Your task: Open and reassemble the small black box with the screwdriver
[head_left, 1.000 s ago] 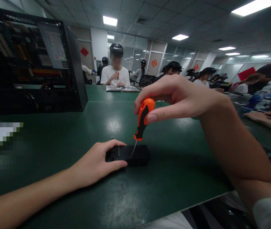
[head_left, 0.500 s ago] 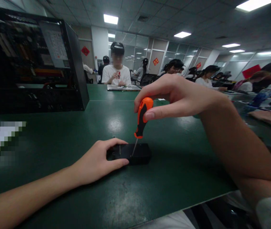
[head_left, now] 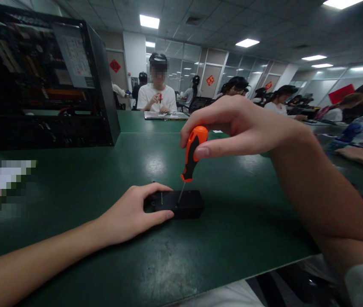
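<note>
Right hand (head_left: 242, 128) pinched on orange screwdriver (head_left: 191, 152) handle top; shaft near upright, tilted slightly, tip down onto black box (head_left: 181, 204). Left hand (head_left: 130, 215) clamped on box's left end, long axis left-right, mid worktop (head_left: 72, 200), toward near edge.

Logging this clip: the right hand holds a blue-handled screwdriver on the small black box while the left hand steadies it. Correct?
Not quite. The head view shows the screwdriver handle is orange and black, not blue. The right hand does hold it on the small black box, steadied by the left hand.
</note>
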Tool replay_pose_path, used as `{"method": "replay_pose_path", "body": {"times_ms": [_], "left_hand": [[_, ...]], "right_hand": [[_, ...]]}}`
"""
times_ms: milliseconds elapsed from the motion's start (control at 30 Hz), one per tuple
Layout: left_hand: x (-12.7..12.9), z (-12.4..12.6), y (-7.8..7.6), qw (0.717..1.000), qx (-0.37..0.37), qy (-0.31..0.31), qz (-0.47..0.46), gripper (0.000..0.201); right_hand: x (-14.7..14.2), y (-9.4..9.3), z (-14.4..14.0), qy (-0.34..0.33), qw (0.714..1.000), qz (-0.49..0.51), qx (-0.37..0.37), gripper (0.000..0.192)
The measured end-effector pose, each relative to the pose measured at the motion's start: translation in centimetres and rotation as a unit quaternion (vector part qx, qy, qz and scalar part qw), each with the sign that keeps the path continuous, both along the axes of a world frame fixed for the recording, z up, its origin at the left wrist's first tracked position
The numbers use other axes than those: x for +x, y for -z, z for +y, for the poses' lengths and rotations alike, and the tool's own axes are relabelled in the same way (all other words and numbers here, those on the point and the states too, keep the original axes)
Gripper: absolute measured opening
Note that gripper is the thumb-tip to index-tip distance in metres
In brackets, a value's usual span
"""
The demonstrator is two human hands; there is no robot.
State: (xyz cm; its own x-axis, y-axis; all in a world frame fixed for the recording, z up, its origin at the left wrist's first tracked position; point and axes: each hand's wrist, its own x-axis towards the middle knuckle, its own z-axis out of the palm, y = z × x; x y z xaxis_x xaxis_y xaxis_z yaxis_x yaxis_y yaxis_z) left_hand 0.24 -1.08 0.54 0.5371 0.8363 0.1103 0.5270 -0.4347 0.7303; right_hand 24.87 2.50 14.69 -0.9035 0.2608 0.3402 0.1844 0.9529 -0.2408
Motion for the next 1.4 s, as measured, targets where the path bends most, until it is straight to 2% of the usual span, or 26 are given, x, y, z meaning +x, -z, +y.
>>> {"method": "replay_pose_path", "body": {"times_ms": [233, 433, 633, 700, 833, 900, 1067, 1133, 1200, 1333, 1400], "left_hand": [[0.0, 0.0, 0.2, 1.000, -0.001, -0.002, -0.004, 0.038], [-0.1, 0.0, 0.1, 1.000, 0.004, -0.004, 0.007, 0.037], [-0.2, 0.1, 0.3, 1.000, 0.015, 0.001, 0.001, 0.037], [-0.2, 0.1, 0.4, 1.000, 0.017, 0.005, -0.001, 0.037], [-0.1, 0.0, 0.3, 1.000, 0.023, 0.001, 0.004, 0.037], [-0.1, 0.0, 0.2, 1.000, 0.023, -0.001, 0.007, 0.037], [-0.1, 0.0, 0.0, 1.000, 0.019, 0.003, 0.002, 0.038], [-0.1, 0.0, 0.0, 1.000, 0.021, 0.002, 0.002, 0.038], [-0.1, 0.0, 0.0, 1.000, 0.025, 0.003, 0.001, 0.038], [-0.2, 0.0, 0.1, 1.000, 0.028, 0.005, 0.004, 0.038], [-0.2, 0.0, 0.2, 0.999, 0.031, 0.001, 0.009, 0.038]], "right_hand": [[0.0, -0.1, -0.4, 0.033, 0.999, -0.011, -0.007, 0.021], [-0.1, 0.2, -0.2, 0.002, 0.999, -0.011, -0.031, 0.021], [-0.2, 0.1, -1.4, 0.012, 0.997, -0.059, -0.054, 0.020], [-0.7, 0.2, -2.0, 0.017, 0.998, -0.060, -0.032, 0.015], [-1.5, 0.9, -2.6, 0.056, 0.991, -0.025, 0.116, 0.020], [-1.7, 1.1, -2.9, 0.067, 0.986, -0.022, 0.151, 0.017], [-1.3, 0.4, -4.4, 0.026, 0.992, -0.080, 0.096, 0.036], [-1.2, 0.1, -5.0, 0.032, 0.992, -0.099, 0.077, 0.038], [-1.2, 0.1, -5.3, 0.050, 0.991, -0.097, 0.081, 0.034], [-1.4, 0.8, -4.6, 0.104, 0.982, -0.064, 0.142, 0.023], [-1.4, 1.0, -4.0, 0.108, 0.983, -0.059, 0.138, 0.020]]}}
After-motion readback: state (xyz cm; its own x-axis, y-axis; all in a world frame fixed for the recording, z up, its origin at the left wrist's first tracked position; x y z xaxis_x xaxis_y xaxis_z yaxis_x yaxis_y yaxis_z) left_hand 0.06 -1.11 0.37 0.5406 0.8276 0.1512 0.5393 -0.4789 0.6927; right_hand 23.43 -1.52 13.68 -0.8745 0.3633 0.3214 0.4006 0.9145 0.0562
